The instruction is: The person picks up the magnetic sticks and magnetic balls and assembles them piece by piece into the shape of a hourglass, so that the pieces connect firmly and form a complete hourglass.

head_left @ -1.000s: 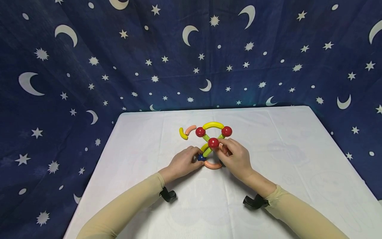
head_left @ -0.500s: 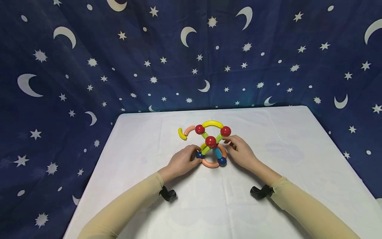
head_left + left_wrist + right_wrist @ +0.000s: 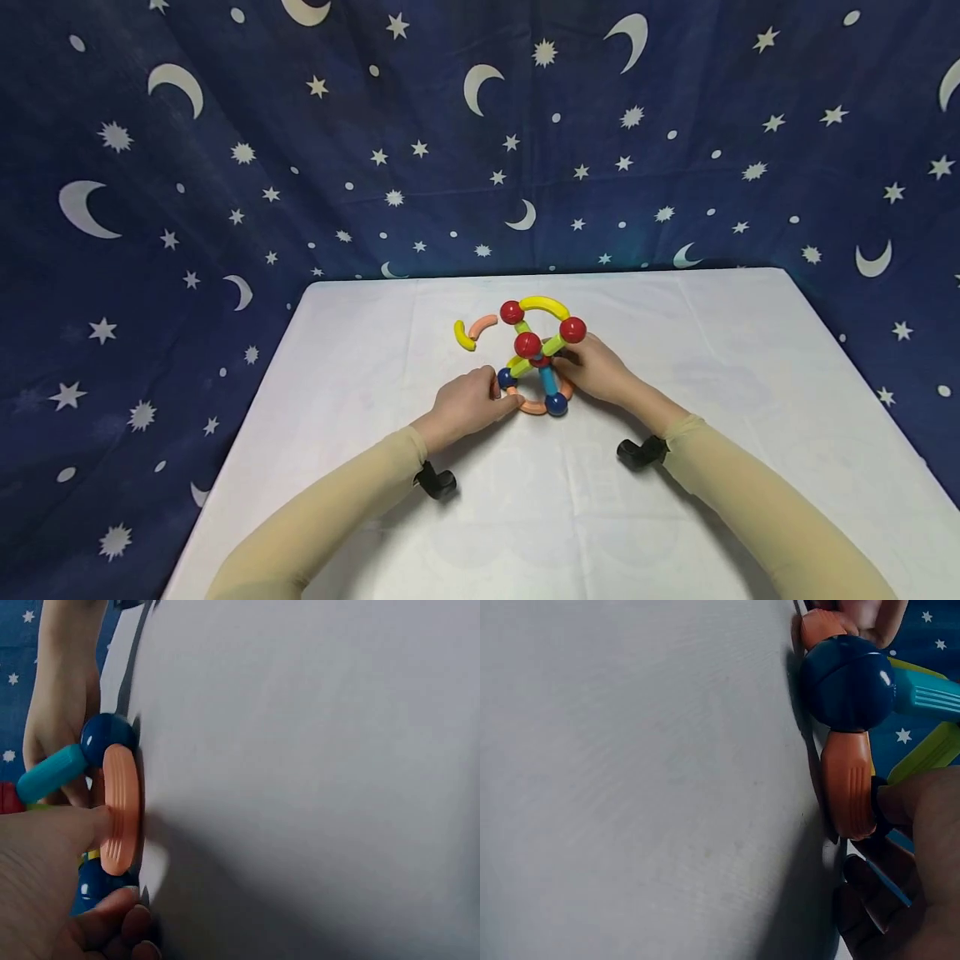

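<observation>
A magnetic ball-and-stick structure stands on the white table. Its upper ring has red balls (image 3: 527, 345) and a yellow curved stick (image 3: 545, 306); straight green sticks (image 3: 553, 345) and a blue-green stick (image 3: 548, 381) run below. Blue balls (image 3: 557, 405) and peach curved sticks (image 3: 121, 810) form its base. My left hand (image 3: 468, 400) grips the base at the left blue ball (image 3: 507, 378), its thumb against the front peach stick. At the right rear, my right hand (image 3: 592, 371) holds the base, thumb on a dark ball (image 3: 883, 801) behind a peach stick (image 3: 848, 784); its fingertips are partly hidden.
A loose yellow curved stick (image 3: 464, 336) and a loose peach curved stick (image 3: 483, 325) lie behind and left of the structure. The white-covered table (image 3: 360, 333) ends at the back before a dark blue star-and-moon cloth (image 3: 450, 150).
My right hand has left the front red ball, drawn back rightward, then reached round to the base's right rear. The structure's top has turned slightly. My left hand stays at the left blue ball.
</observation>
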Tool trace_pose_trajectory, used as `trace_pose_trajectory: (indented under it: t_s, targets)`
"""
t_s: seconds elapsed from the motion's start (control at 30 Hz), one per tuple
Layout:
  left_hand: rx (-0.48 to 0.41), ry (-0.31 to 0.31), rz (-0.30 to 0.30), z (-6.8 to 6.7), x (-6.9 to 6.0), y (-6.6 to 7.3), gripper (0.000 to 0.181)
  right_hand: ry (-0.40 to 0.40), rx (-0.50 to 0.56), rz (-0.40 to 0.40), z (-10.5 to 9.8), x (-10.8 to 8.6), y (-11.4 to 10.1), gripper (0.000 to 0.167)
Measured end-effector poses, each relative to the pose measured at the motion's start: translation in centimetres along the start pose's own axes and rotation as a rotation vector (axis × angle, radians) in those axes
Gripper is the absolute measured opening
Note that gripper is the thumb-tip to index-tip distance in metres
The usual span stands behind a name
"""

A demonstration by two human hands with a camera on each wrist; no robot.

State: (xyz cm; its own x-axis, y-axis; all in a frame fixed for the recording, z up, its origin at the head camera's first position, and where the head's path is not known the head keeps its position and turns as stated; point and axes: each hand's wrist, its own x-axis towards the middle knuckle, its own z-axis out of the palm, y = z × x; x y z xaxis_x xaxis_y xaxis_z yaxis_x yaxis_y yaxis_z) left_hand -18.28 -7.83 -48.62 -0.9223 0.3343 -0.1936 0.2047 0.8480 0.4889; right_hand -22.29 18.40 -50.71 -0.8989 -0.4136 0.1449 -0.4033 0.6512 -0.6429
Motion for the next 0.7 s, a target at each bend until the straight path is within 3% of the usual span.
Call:
trace_pose_trajectory:
  t_s: [0.2,0.33,0.7]
  targets:
    - [0.000,-0.035,-0.037,-0.6,0.8,0.4,0.034,-0.014,-0.033,0.073,-0.6,-1.6,0.0,0.023]
    - [-0.029,-0.040,-0.025,-0.8,1.5,0.8,0.030,-0.015,-0.011,0.093,-1.1,-3.0,0.1,0.024]
    - [-0.050,0.036,0.061,-0.7,3.4,1.1,0.022,0.004,0.041,0.188,-1.0,-6.1,-0.1,0.035]
